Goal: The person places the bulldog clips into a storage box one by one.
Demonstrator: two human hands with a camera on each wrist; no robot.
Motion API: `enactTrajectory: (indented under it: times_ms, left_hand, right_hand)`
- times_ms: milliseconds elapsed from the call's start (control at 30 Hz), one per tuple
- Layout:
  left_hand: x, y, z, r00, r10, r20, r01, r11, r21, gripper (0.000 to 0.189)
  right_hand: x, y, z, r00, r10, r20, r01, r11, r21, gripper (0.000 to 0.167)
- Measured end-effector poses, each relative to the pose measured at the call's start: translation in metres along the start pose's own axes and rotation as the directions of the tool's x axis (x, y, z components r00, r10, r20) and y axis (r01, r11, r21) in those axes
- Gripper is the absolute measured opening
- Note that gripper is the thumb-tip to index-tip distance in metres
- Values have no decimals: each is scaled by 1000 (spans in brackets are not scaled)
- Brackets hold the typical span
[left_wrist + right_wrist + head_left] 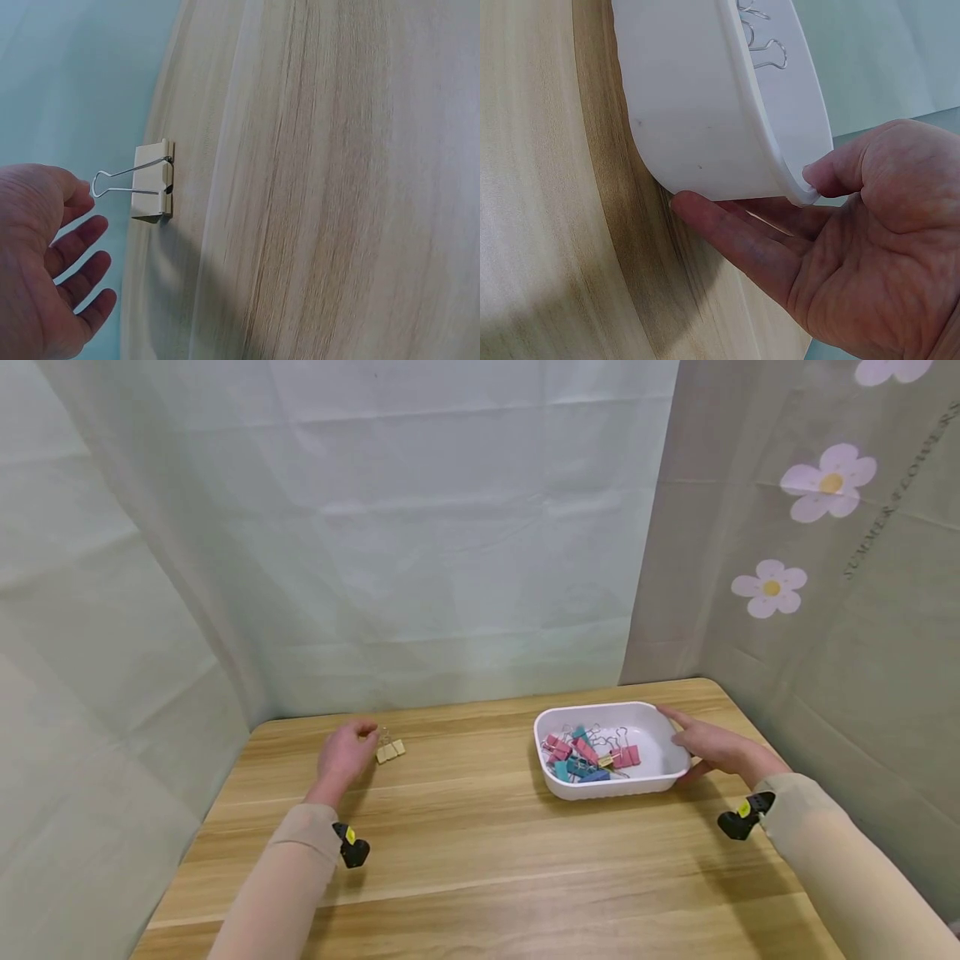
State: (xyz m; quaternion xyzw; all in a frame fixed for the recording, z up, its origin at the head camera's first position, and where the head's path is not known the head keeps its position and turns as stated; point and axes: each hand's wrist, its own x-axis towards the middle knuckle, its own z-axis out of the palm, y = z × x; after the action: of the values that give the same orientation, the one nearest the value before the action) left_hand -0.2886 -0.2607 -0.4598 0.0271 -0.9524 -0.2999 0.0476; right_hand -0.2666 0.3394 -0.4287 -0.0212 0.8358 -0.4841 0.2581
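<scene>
At the back left of the table, a pale yellow binder clip (391,751) is by my left hand (348,753). In the left wrist view, the thumb and forefinger of the left hand (45,247) pinch the end of the wire handle of this binder clip (152,180); the other fingers are spread loosely. My right hand (716,747) grips the right end of a white plastic tray (611,790). The right wrist view has the thumb of the right hand (855,240) over the rim and the fingers against the outer wall of the tray (682,97).
Pink, teal, blue and yellow binder clips (626,757) lie heaped mostly in the tray's left half. The wooden table (465,852) meets a pale cloth backdrop (450,568) at its back edge, and a flowered cloth (825,635) hangs on the right.
</scene>
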Motion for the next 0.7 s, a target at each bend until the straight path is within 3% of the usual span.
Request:
enactTrajectory:
  times_ms: [700]
  left_hand:
    - [2,-1,8,999,-37,11,37,999,4,39]
  right_hand:
    - [0,-2,2,1000,17,3,-17,1000,5,71]
